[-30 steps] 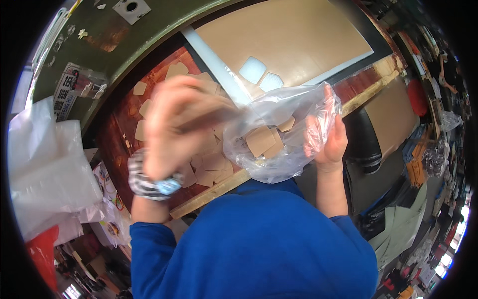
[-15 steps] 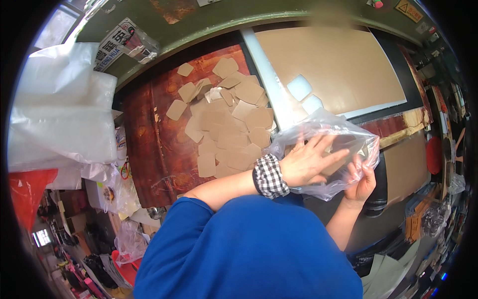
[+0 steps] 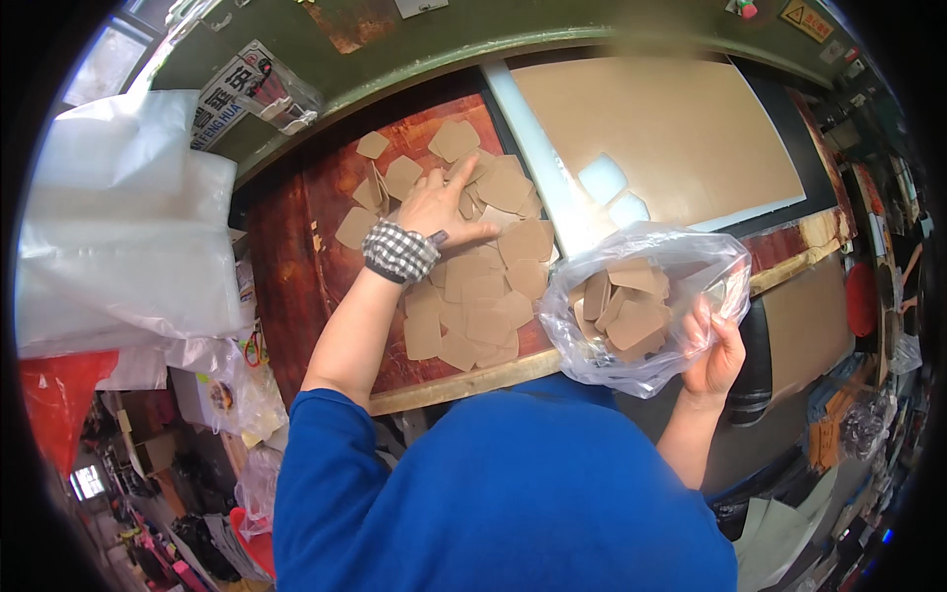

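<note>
A heap of flat brown pieces with rounded corners [image 3: 483, 301] spreads over a reddish wooden board. My left hand [image 3: 439, 207] rests on the upper part of this heap, fingers spread, with a checked black-and-white band round its wrist. On the right, my right hand [image 3: 715, 345] grips the rim of a clear plastic bag [image 3: 582, 360], fingers partly seen through the film. The bag's mouth faces up, and several brown pieces [image 3: 631, 311] lie jumbled inside it. Two pale blue pieces of like shape [image 3: 602, 178] lie just beyond the bag.
A large brown sheet [image 3: 661, 128] lies at the far right, beside a pale strip [image 3: 538, 148]. Stacked clear plastic bags [image 3: 128, 227] hang at the left above a red bag [image 3: 64, 395]. A green metal beam [image 3: 444, 54] runs along the back.
My left hand has left the bag's mouth and swung left onto the heap. The pieces in the bag now show plainly. My right hand stays at the bag's rim.
</note>
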`<state>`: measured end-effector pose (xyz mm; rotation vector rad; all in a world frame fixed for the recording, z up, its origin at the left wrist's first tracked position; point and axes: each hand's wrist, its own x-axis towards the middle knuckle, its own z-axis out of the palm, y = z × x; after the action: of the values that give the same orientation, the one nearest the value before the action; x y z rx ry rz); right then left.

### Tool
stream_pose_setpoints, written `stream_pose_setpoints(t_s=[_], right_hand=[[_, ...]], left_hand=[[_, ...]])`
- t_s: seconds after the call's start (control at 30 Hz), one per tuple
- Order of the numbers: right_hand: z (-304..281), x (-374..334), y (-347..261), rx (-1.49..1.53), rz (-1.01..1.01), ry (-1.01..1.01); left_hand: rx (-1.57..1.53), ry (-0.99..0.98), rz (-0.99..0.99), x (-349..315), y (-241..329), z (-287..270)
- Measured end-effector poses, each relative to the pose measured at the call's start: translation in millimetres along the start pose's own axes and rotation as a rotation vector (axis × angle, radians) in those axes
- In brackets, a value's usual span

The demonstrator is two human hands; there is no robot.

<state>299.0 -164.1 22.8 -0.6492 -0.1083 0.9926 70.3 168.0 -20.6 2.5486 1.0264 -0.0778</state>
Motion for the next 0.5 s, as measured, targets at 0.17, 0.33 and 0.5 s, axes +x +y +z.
stream_pose_setpoints(t_s=[0.17, 0.33, 0.5], right_hand=[[24, 9, 8, -0.049, 0.002, -0.053], [31, 20, 12, -0.088, 0.023, -0.103], [29, 25, 8, -0.108, 0.033, -0.096]], left_hand=[[-0.044, -0.006, 0.008, -32, 17, 3], [-0.223, -0.002, -0.080, -37, 21, 3], [-0.335, 0.087, 0.008, -41, 13, -3]])
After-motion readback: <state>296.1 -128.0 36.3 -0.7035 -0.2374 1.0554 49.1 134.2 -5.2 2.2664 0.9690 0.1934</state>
